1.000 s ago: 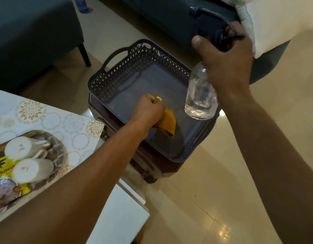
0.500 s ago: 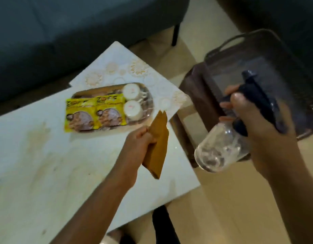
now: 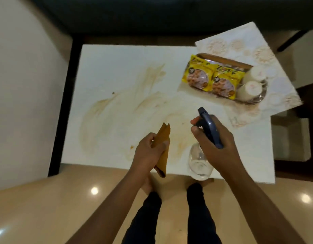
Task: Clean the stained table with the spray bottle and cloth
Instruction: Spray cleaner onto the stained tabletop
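— Head view: left hand (image 3: 148, 152) gripping folded orange cloth (image 3: 163, 148); right hand (image 3: 214, 138) wrapped round spray bottle (image 3: 207, 127), nozzle aimed at stained counter (image 3: 125, 106).
— Any writing?
— "ZOFF" on two yellow packets (image 3: 212, 79), lying in tray (image 3: 222, 60) beside two white cups (image 3: 250, 81). Clear liquid low in bottle.
— Different from half a second ago?
— Both hands now over counter's near edge, stains straight ahead; grey basket gone from sight.

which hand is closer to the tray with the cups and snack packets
Right. The right hand, gripping the spray bottle, is just below-left of the tray. The left hand, holding the cloth, is farther left.
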